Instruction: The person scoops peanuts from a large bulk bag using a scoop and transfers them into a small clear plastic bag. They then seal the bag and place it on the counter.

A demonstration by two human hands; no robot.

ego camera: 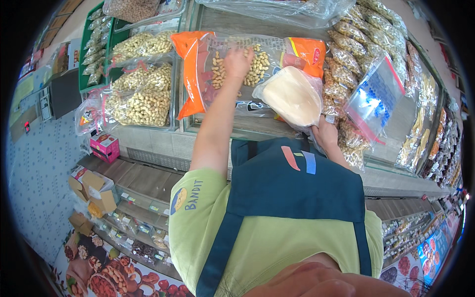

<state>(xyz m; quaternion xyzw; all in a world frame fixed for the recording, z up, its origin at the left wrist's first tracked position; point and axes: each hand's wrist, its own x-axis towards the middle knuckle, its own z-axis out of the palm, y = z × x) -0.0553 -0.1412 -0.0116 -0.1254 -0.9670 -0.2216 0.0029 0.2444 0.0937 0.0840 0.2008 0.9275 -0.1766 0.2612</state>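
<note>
A large clear and orange plastic bag point(198, 74) lies flat on the counter with loose unshelled peanuts point(259, 68) showing on it. My left hand point(238, 63) reaches down among these peanuts; it is blurred, and its fingertips are partly hidden, so its grip is unclear. My right hand point(325, 133) is closed on the near end of a pale scoop-like piece point(293, 96), which has clear plastic film around it. The scoop-like piece rests tilted over the right part of the orange bag.
Bags of peanuts point(143, 107) fill a clear bin on the left. Small packed bags point(343, 59) are stacked at right, beside a flat clear bag with a pink edge point(376, 96). Clear plastic sheeting point(274, 11) lies at the far side. A pink box point(105, 147) stands at left.
</note>
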